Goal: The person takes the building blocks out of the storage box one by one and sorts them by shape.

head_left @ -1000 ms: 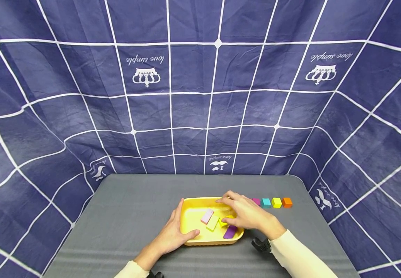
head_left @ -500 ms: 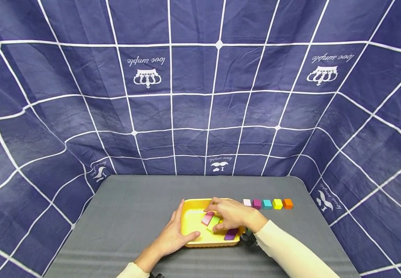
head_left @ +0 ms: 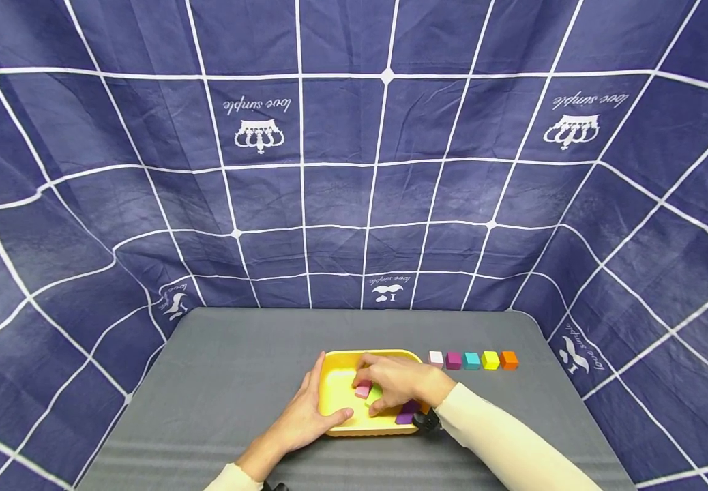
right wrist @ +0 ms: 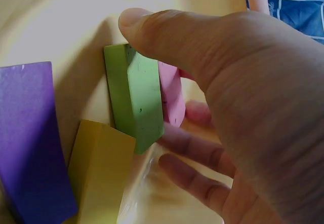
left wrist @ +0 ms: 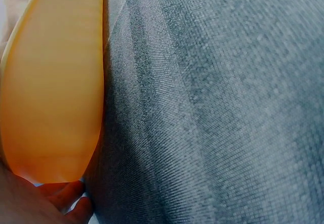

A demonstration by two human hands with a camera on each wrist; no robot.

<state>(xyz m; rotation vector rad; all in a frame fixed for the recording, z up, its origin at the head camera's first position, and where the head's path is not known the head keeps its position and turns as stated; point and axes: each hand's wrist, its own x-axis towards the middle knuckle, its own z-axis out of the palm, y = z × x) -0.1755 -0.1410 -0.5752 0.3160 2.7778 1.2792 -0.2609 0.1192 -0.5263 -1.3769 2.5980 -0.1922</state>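
Observation:
A shallow yellow plastic tray (head_left: 342, 382) stands on the table. My left hand (head_left: 307, 416) holds its left end, thumb over the near rim and fingers along the outer side; the left wrist view shows the tray's outer wall (left wrist: 55, 82). Inside it, my right hand (head_left: 393, 380) curls about a green block (right wrist: 144, 95) and a pink block (right wrist: 173, 95) lying side by side. In the right wrist view its thumb lies over the green block's top and fingertips touch from the far side; how firm the grip is, I cannot tell. Beside them lie a yellow block (right wrist: 104, 168) and a purple block (right wrist: 30, 133).
Right of the tray, several small cubes form a row on the grey tabletop (head_left: 237, 368), from a white cube (head_left: 436, 359) to an orange cube (head_left: 509, 360). A blue curtain (head_left: 342, 198) with white lines hangs behind and at both sides.
My right hand has moved left inside the tray, from the yellow block to the green and pink blocks. The pink block has shifted slightly. The left hand has stayed on the tray.

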